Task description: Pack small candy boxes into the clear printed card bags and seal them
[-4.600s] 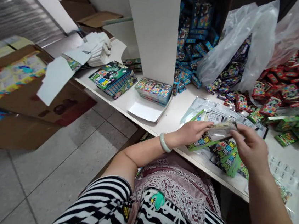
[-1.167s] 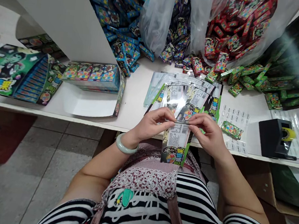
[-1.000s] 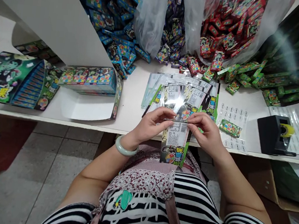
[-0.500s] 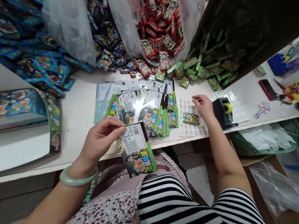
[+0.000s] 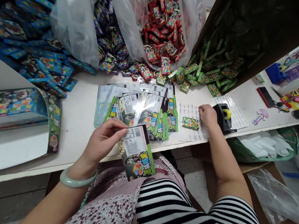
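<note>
My left hand point(image 5: 106, 136) pinches a printed candy bag point(image 5: 138, 157) by its upper corner, over my lap at the table's front edge. Black and green, the bag carries a white barcode panel. Over a white sheet of small labels point(image 5: 188, 110), my right hand point(image 5: 208, 115) has its fingers curled and pressed together; what they hold, if anything, is hidden. A small green candy box point(image 5: 190, 123) lies on that sheet, left of the right hand. Just right of the hand stands a black tape dispenser point(image 5: 222, 118). More candy bags point(image 5: 151, 115) lie fanned out beyond the left hand.
Heaps of small boxes line the back: blue point(image 5: 50, 64), purple point(image 5: 112, 54), red point(image 5: 159, 38) and green point(image 5: 214, 74). An open display carton point(image 5: 18, 112) stands at left. Farther right lie a phone point(image 5: 265, 96), scissors point(image 5: 287, 99) and a pixel-patterned trinket point(image 5: 260, 116).
My right hand has moved slightly right and down on the label sheet, and its fingers have drawn together. The left hand keeps its hold on the bag, nearly still. The view has shifted a little.
</note>
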`<action>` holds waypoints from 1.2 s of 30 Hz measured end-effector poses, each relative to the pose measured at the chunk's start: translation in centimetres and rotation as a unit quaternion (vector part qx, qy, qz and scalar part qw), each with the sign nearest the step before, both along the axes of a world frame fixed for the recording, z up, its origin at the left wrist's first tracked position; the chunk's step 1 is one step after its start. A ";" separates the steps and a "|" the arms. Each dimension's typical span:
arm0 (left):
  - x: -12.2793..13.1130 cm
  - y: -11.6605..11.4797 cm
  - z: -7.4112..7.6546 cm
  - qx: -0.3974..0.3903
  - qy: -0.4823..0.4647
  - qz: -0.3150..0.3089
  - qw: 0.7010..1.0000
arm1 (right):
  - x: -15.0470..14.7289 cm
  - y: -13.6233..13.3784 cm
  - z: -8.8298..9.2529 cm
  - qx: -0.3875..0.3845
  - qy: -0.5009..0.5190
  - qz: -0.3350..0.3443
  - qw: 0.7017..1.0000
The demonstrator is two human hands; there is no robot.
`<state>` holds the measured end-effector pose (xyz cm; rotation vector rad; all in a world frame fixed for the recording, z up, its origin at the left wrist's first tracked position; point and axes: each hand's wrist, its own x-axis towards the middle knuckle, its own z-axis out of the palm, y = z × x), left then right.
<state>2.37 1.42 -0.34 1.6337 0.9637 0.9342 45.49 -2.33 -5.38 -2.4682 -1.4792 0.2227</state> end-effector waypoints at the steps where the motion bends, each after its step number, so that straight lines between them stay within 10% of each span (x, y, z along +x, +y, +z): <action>1: 0.0 -0.1 -0.1 -0.002 -0.001 0.000 1.000 | 0.2 -0.7 0.1 0.005 0.003 0.002 1.000; 8: 1.1 -0.4 -0.6 0.033 -0.006 -0.018 0.999 | -1.9 -5.0 3.4 0.181 0.122 -0.009 0.976; 16: 2.0 -1.0 0.1 0.052 0.025 -0.075 0.996 | -18.3 -0.3 12.6 0.031 0.370 0.392 0.842; 36: 2.3 -0.8 0.0 0.017 0.004 -0.072 0.997 | -20.8 4.1 11.2 -0.108 0.318 0.407 0.850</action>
